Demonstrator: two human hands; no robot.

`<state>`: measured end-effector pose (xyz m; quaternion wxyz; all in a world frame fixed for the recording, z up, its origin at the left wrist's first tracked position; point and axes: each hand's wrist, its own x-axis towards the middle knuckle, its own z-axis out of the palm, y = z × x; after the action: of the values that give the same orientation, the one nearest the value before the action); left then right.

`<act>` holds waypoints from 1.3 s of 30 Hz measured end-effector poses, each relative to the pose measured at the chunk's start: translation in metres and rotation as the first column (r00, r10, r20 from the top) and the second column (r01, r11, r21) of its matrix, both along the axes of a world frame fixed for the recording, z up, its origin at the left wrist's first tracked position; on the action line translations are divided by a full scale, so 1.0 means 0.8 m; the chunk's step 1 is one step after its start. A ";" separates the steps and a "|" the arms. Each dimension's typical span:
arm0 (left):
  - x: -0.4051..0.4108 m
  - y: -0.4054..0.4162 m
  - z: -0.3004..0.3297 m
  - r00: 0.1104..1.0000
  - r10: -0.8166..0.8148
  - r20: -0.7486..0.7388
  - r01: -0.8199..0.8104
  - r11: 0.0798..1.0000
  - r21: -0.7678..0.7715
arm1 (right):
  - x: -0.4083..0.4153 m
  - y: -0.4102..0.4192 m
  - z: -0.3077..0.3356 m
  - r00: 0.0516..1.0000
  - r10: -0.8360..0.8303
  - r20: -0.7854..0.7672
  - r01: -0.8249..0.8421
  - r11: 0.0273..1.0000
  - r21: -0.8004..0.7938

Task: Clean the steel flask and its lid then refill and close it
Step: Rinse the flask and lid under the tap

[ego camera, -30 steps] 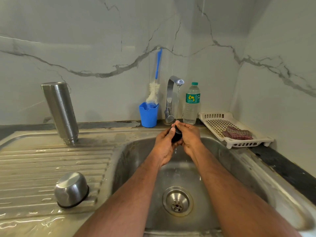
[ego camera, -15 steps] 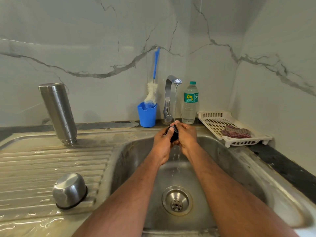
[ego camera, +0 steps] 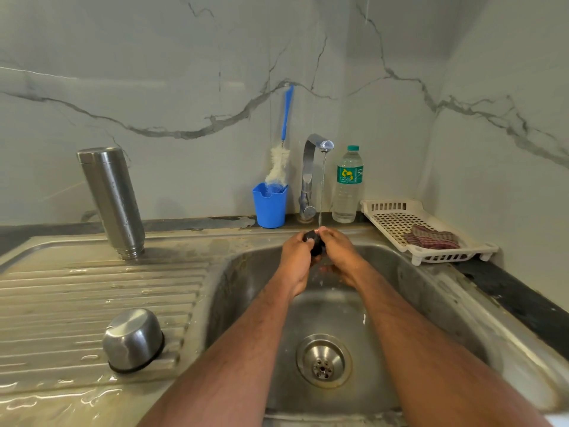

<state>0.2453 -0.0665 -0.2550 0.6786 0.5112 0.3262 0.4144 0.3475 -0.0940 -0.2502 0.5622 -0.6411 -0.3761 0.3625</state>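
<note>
Steel flask (ego camera: 112,201) stands inverted on the wet ribbed drainboard (ego camera: 92,291) at 10 o'clock, droplets on its wall. Steel cap (ego camera: 133,339) sits mouth-down at 8 o'clock. My left hand (ego camera: 296,260) and right hand (ego camera: 340,255) both clasp a small black lid part (ego camera: 314,241) over the sink basin (ego camera: 431,291), under the running tap (ego camera: 311,174) at 12 o'clock; fingers hide most of it, shape unclear. Drying tray (ego camera: 397,223) at 2 o'clock against marble-veined walls.
</note>
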 end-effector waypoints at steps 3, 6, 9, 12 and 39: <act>0.000 0.009 -0.013 0.997 0.047 -0.063 -0.042 0.995 0.087 | 0.007 -0.006 -0.001 0.997 -0.048 0.052 0.048 0.999 -0.012; -0.001 0.012 -0.019 0.993 0.080 -0.092 -0.065 0.985 0.157 | 0.008 -0.008 0.002 0.992 -0.130 0.003 0.130 0.992 0.008; -0.004 0.009 -0.017 0.992 0.095 -0.084 -0.072 0.966 0.246 | 0.007 -0.008 0.005 0.980 -0.189 -0.067 0.189 0.982 -0.016; -0.004 0.006 -0.016 0.986 0.114 -0.119 -0.074 0.950 0.302 | 0.006 -0.011 0.005 0.976 -0.175 -0.133 0.168 0.984 -0.064; -0.012 0.002 -0.006 0.896 0.367 -0.251 -0.124 0.749 0.651 | -0.023 -0.009 0.018 0.976 0.081 -0.201 -0.065 0.994 0.088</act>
<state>0.2359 -0.0651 -0.2596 0.3387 0.7240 0.3570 0.4834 0.3293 -0.1010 -0.2360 0.6097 -0.5629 -0.3539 0.4314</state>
